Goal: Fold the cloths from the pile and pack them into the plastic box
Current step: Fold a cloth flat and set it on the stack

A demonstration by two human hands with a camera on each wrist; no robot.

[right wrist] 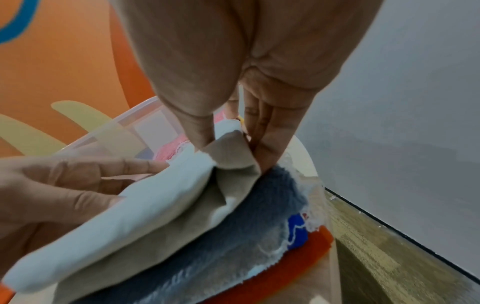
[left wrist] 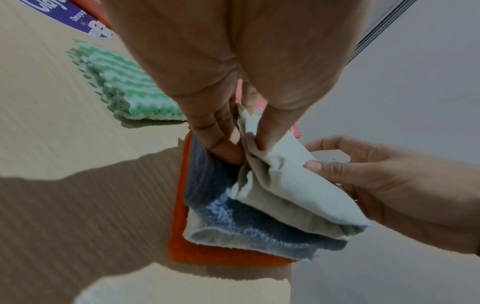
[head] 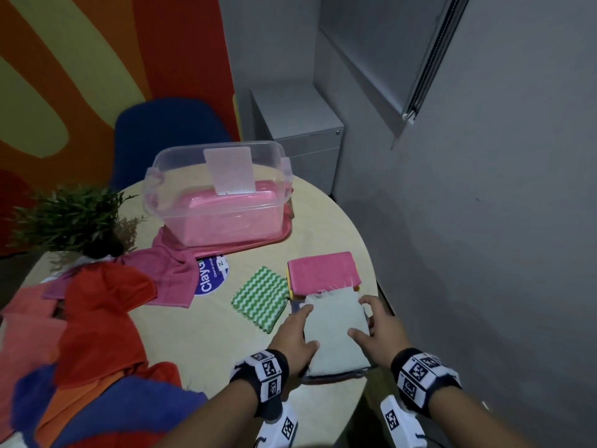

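Cloths come first by bulk: the unfolded pile (head: 90, 321) of red, pink, orange and blue pieces sprawls over the left of the desk (head: 200, 337), well apart from the hands. Next is the plastic box (head: 223, 192), at the far side of the desk, open-topped, standing on what looks like its pink lid, with pink showing through its clear wall. Near the right edge sits a folded stack topped by a pink cloth (head: 323, 273), a green zigzag cloth (head: 260, 297) just left of it, and nearest, the pale grey cloth (head: 334, 334) lying on a dark blue cloth (left wrist: 223, 207) and an orange one (left wrist: 213, 253). The left hand (head: 295, 331) pinches the grey cloth's left edge between thumb and fingers; the right hand (head: 376, 328) grips the right edge the same way. To finish this fold well, I would keep both pinches level, line the frayed edges up, press the crease flat, and lift only the grey layer so the stack beneath stays square.
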